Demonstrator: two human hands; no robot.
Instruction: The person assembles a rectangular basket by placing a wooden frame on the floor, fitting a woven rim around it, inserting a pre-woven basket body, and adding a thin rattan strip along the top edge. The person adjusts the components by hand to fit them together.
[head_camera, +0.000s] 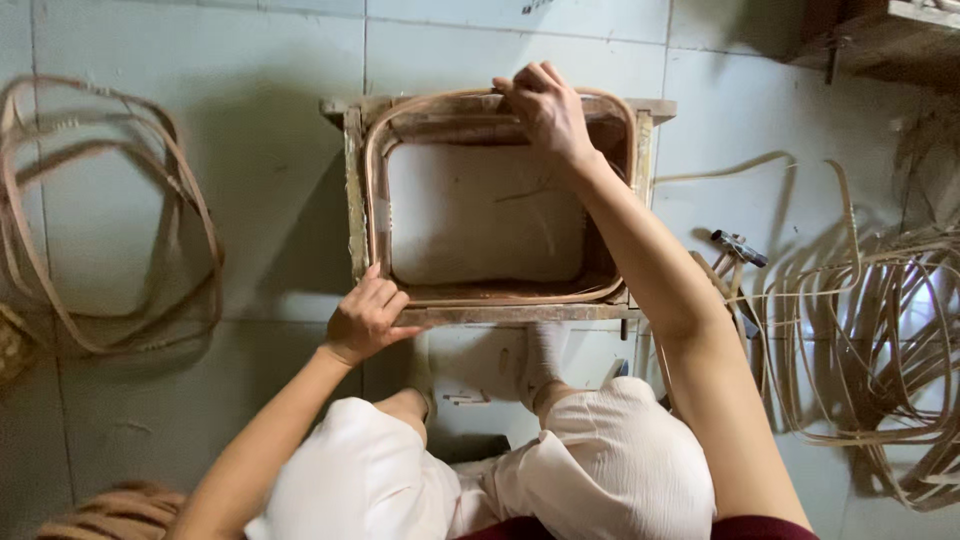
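A square wooden frame (355, 190) stands on the tiled floor in front of me. A bent rattan hoop (375, 170) with rounded corners lies fitted inside it. My right hand (548, 112) presses down on the hoop at the frame's far rail, fingers curled over it. My left hand (366, 318) grips the hoop at the frame's near left corner. My knees in white trousers (610, 470) sit below the frame.
A pile of finished rattan hoops (110, 215) lies at the left. Loose bent rattan strips (880, 340) are heaped at the right, with a hammer-like tool (738, 247) beside them. A coil of rattan (120, 512) shows at the bottom left, wooden furniture (880, 40) at the top right.
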